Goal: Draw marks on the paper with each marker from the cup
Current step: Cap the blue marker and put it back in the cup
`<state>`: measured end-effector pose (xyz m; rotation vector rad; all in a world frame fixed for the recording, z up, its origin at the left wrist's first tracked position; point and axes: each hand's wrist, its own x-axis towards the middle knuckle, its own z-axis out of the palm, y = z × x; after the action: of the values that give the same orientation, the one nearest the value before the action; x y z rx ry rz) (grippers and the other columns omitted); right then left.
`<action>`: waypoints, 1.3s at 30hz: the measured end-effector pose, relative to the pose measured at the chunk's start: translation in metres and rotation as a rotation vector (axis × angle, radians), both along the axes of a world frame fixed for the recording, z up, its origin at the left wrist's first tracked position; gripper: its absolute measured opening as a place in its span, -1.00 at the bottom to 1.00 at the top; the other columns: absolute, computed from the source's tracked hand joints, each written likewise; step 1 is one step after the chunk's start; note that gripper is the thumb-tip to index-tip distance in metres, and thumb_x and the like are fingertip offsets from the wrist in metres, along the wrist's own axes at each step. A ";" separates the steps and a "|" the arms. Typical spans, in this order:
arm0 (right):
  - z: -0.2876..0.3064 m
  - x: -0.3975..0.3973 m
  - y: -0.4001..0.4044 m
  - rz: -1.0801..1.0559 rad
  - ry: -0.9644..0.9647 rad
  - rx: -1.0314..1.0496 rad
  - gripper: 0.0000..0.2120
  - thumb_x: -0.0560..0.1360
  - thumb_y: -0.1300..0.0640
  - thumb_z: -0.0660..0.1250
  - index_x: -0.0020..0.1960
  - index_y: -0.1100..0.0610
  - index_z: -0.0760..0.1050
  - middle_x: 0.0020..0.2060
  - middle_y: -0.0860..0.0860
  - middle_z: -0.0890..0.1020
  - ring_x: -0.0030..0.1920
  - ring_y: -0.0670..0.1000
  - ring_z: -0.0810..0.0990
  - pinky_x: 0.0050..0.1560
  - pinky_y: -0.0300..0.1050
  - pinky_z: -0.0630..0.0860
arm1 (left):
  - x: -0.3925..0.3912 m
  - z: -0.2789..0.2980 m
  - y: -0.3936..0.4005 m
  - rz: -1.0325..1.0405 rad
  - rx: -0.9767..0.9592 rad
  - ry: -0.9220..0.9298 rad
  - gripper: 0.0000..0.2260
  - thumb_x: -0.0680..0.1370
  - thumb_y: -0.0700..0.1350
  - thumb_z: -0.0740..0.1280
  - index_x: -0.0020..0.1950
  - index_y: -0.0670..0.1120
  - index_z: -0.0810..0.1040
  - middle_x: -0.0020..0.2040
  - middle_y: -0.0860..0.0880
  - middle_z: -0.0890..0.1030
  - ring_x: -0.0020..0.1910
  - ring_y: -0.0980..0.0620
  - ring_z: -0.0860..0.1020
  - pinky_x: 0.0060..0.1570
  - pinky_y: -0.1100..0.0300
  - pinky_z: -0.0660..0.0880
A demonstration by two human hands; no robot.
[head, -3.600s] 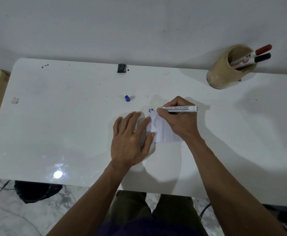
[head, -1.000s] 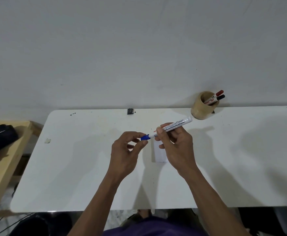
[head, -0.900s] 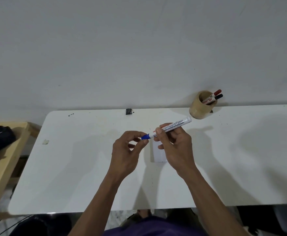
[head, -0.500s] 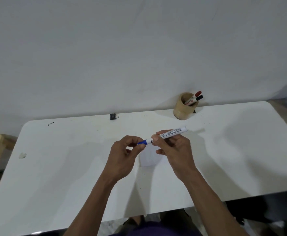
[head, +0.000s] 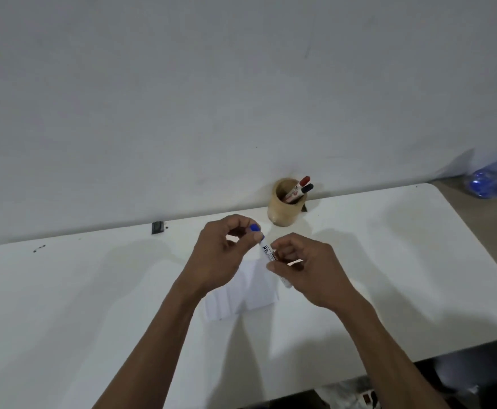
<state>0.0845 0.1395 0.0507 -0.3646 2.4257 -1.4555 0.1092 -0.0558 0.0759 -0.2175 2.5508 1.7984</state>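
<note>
From the head camera we see both forearms reaching forward over the white table (head: 64, 290), hands raised above it. Our left hand (head: 223, 255) is curled, its thumb and fingers pinched around the blue cap end of the blue marker (head: 266, 250). Our right hand (head: 309, 270) is loosely curled, its fingertips closed on the marker's white barrel lower down.

The marker is white with dark print and a blue cap. Its long axis runs steeply, cap end pointing up and away to the left, the tail end down toward us.

The paper (head: 241, 296) lies flat on the table below the hands. The wooden cup (head: 282, 211) stands near the wall beyond them, holding a red marker (head: 300, 184) and a black marker (head: 304, 190) that lean right.
</note>
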 end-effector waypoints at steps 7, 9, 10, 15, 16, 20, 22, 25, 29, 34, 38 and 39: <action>0.013 -0.051 0.026 -0.106 0.119 -0.134 -0.24 0.56 0.32 0.39 0.49 -0.32 0.19 -0.13 -0.17 0.65 -0.24 -0.04 0.72 -0.25 -0.31 0.62 | -0.049 -0.025 0.040 0.207 -0.048 -0.046 -0.62 0.48 -0.05 0.52 0.26 0.01 0.53 0.04 0.12 0.62 0.02 0.12 0.61 -0.06 0.19 0.58; 0.019 -0.075 0.031 -0.186 0.190 -0.205 -0.23 0.55 0.34 0.40 0.52 -0.26 0.16 -0.11 -0.19 0.64 -0.22 -0.08 0.72 -0.22 -0.38 0.59 | -0.063 -0.038 0.050 0.248 -0.093 -0.058 -0.51 0.45 -0.02 0.54 0.33 0.02 0.47 0.11 0.08 0.60 0.05 0.10 0.59 -0.06 0.23 0.54; 0.021 -0.087 0.031 -0.223 0.234 -0.217 -0.22 0.54 0.34 0.41 0.54 -0.21 0.16 -0.07 -0.18 0.62 -0.18 -0.10 0.73 -0.18 -0.38 0.59 | -0.070 -0.044 0.055 0.259 -0.119 -0.064 -0.45 0.44 0.00 0.56 0.37 0.01 0.44 0.16 0.05 0.59 0.07 0.08 0.58 -0.04 0.23 0.52; 0.017 -0.136 0.018 -0.385 0.385 -0.281 -0.34 0.54 0.27 0.44 0.51 -0.02 0.23 -0.05 -0.06 0.62 -0.10 -0.05 0.74 -0.06 -0.21 0.66 | -0.103 -0.068 0.074 0.256 -0.175 -0.119 -0.19 0.38 0.06 0.60 0.51 -0.02 0.27 0.38 -0.05 0.49 0.29 0.00 0.51 0.22 0.06 0.51; 0.013 -0.142 0.016 -0.393 0.402 -0.270 -0.39 0.55 0.25 0.44 0.49 0.00 0.26 -0.07 -0.05 0.64 -0.07 -0.06 0.73 -0.04 -0.18 0.67 | -0.108 -0.071 0.077 0.260 -0.165 -0.134 -0.16 0.37 0.07 0.60 0.53 -0.01 0.25 0.42 -0.05 0.46 0.34 -0.02 0.49 0.26 0.06 0.48; -0.009 -0.154 0.008 -0.371 0.409 -0.206 -0.54 0.57 0.19 0.42 0.38 -0.03 0.34 -0.07 0.00 0.68 -0.05 -0.04 0.70 0.03 -0.16 0.66 | -0.118 -0.083 0.084 0.264 -0.170 -0.144 -0.16 0.35 0.08 0.61 0.51 -0.01 0.26 0.46 -0.02 0.44 0.37 -0.04 0.48 0.20 0.19 0.39; -0.018 -0.156 0.006 -0.359 0.396 -0.176 -0.62 0.58 0.19 0.41 0.35 0.03 0.39 -0.06 -0.05 0.65 -0.04 -0.05 0.67 0.04 -0.15 0.66 | -0.119 -0.088 0.085 0.264 -0.173 -0.120 -0.19 0.35 0.08 0.61 0.49 -0.01 0.30 0.42 0.00 0.47 0.35 -0.03 0.49 0.18 0.21 0.38; -0.029 -0.158 0.004 -0.358 0.364 -0.139 -0.72 0.58 0.20 0.41 0.27 0.10 0.46 -0.06 -0.09 0.64 -0.04 -0.09 0.67 0.01 -0.12 0.67 | -0.122 -0.089 0.086 0.260 -0.174 -0.072 -0.27 0.36 0.05 0.61 0.44 -0.03 0.36 0.36 -0.01 0.52 0.31 -0.05 0.51 0.21 0.18 0.42; -0.039 -0.160 0.000 -0.378 0.346 -0.093 -0.84 0.58 0.19 0.41 0.15 0.11 0.54 -0.09 -0.03 0.70 -0.08 -0.13 0.68 -0.09 -0.12 0.67 | -0.124 -0.086 0.087 0.247 -0.161 -0.014 -0.36 0.39 0.01 0.59 0.38 -0.06 0.41 0.27 0.02 0.56 0.26 -0.05 0.54 0.18 0.19 0.43; -0.045 -0.160 -0.003 -0.390 0.309 -0.014 -0.96 0.57 0.16 0.41 0.01 0.11 0.60 -0.15 -0.03 0.73 -0.10 -0.04 0.70 -0.10 0.02 0.66 | -0.123 -0.091 0.085 0.252 -0.144 0.013 -0.34 0.37 0.04 0.60 0.38 -0.01 0.41 0.16 0.23 0.48 0.24 0.01 0.53 0.06 0.36 0.40; -0.044 -0.161 -0.001 -0.386 0.304 0.021 -0.95 0.57 0.14 0.41 0.00 0.12 0.61 -0.13 -0.01 0.74 -0.06 0.04 0.71 -0.09 0.05 0.65 | -0.124 -0.091 0.085 0.257 -0.169 0.056 -0.34 0.35 0.11 0.57 0.37 0.04 0.40 0.19 0.28 0.50 0.25 0.01 0.54 0.13 0.06 0.54; -0.044 -0.162 0.000 -0.383 0.304 0.024 -0.95 0.57 0.13 0.41 0.00 0.11 0.60 -0.12 -0.01 0.74 -0.05 0.04 0.71 -0.10 0.02 0.65 | -0.124 -0.092 0.084 0.257 -0.180 0.063 -0.36 0.36 0.10 0.58 0.36 0.06 0.41 0.14 0.35 0.47 0.24 0.01 0.54 0.12 0.01 0.56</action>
<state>-0.0772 0.1394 0.0069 -0.1241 2.8778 -1.6176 -0.0150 0.0286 -0.0160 -0.5219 2.8451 1.6703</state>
